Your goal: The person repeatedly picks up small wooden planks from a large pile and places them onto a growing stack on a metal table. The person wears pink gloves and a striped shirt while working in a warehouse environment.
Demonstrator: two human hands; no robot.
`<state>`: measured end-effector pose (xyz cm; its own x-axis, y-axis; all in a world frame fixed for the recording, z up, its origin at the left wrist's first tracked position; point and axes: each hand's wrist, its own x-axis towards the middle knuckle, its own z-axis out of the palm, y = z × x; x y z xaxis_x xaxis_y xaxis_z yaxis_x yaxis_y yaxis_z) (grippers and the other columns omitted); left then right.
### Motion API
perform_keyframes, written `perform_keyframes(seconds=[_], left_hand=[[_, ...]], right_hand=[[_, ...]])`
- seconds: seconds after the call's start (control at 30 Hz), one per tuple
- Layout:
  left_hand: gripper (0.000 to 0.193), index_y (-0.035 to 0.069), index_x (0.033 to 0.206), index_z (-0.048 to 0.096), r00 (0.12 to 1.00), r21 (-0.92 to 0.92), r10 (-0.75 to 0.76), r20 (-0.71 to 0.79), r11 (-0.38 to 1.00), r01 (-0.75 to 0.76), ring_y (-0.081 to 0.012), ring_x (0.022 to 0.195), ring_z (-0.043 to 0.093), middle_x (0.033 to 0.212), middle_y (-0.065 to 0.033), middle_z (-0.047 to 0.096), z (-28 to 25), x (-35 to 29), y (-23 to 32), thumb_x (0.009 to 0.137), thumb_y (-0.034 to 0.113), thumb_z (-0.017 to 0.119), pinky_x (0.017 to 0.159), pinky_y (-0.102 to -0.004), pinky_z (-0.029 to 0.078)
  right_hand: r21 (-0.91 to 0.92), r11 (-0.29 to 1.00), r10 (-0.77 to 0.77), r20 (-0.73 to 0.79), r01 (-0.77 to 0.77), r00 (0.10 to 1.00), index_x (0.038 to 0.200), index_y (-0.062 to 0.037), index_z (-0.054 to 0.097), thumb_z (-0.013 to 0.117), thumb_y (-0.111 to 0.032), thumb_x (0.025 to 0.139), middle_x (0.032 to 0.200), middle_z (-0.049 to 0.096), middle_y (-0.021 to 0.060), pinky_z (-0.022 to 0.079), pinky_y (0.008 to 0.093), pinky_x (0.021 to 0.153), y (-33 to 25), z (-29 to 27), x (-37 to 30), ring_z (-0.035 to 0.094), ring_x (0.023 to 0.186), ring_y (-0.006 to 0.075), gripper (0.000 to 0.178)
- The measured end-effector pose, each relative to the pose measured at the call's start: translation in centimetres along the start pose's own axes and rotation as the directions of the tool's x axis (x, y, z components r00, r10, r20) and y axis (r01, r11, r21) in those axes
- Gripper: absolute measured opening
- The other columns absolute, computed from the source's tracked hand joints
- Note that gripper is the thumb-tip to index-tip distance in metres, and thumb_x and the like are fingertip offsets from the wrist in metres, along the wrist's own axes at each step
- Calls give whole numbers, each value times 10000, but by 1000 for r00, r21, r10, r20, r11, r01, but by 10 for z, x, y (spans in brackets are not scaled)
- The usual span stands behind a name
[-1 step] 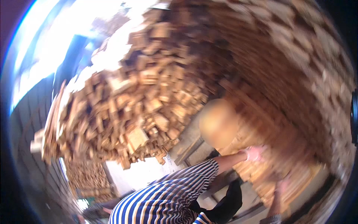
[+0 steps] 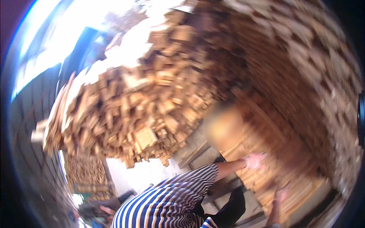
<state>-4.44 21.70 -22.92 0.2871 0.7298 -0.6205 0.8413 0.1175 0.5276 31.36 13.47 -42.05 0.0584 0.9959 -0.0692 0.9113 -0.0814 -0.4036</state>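
My left hand [image 2: 254, 160], which looks to be in a pale pink glove, reaches out from a blue-and-white striped sleeve [image 2: 167, 190]. It lies over a row of light wooden boards [image 2: 247, 178], seemingly touching them. Closer to me, my right hand [image 2: 281, 193] is over the same boards, further right. Motion smears the fingers of both hands, and whether either grips a board does not show. Beyond my left hand a round blurred patch hides part of the boards.
A big heap of loose wood offcuts [image 2: 148, 110] rises at the left. Stacked wood [image 2: 289, 72] forms a wall along the right. Another wood stack [image 2: 85, 173] stands at the far left. Another person's hand [image 2: 108, 210] shows at the lower left. A dark trouser leg [image 2: 230, 207] is below me.
The whole view has shifted a little, so the offcut heap sits further right. Both my hands have moved slightly left in the picture. More of the other person shows at the lower left.
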Motion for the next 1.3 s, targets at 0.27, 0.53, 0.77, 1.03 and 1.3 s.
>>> perform_keyframes(seconds=[0.27, 0.53, 0.77, 1.03, 1.3], left_hand=[[889, 41, 1538, 430, 577, -545, -711, -402, 692, 474, -393, 1387, 503, 1501, -239, 525, 66, -422, -107, 887, 596, 671, 1149, -446, 408], [938, 33, 1543, 427, -429, -973, -900, -73, -30, 228, -383, 1377, 531, 1458, -267, 562, 128, -760, -65, 876, 624, 721, 1139, -413, 423], [889, -46, 1532, 404, -843, -846, -419, -337, 527, 76, -333, 1460, 430, 1544, -231, 487, 31, -984, -32, 964, 601, 626, 1174, -411, 372], [843, -8, 1521, 412, -787, -243, -527, -320, 849, -470, -283, 1242, 559, 1476, -218, 520, -158, -1131, -61, 1006, 652, 514, 1101, -445, 416], [592, 21, 1411, 510, -514, -305, -714, -476, 682, -665, -320, 1258, 562, 1401, -192, 553, -216, -1158, -86, 984, 415, 624, 1099, -514, 425]], right_hand=[[291, 627, 149, 865, -723, 478, 1637, -112, 254, 758, -218, 881, 1465, 514, 184, 511, 396, 969, -250, -111, -88, 579, 1182, 282, 914], [357, 928, -262, 824, -103, 502, 1613, -149, 336, 689, -379, 986, 1265, 593, 117, 540, 350, 795, -271, -52, -40, 576, 868, 176, 756], [762, 646, -754, 626, 51, 202, 1619, -48, 284, 742, -128, 857, 1512, 506, 187, 454, 400, 1082, -623, -296, -114, 555, 1299, 283, 892], [930, -157, -948, -48, 331, -314, 1561, -12, 381, 805, -166, 867, 1404, 574, 165, 524, 328, 1044, -893, -448, -243, 611, 1255, 247, 828], [956, -271, -933, -231, 114, -276, 1591, -67, 362, 732, -179, 931, 1530, 473, 154, 420, 398, 1145, -1062, -495, -353, 454, 1425, 277, 765]])
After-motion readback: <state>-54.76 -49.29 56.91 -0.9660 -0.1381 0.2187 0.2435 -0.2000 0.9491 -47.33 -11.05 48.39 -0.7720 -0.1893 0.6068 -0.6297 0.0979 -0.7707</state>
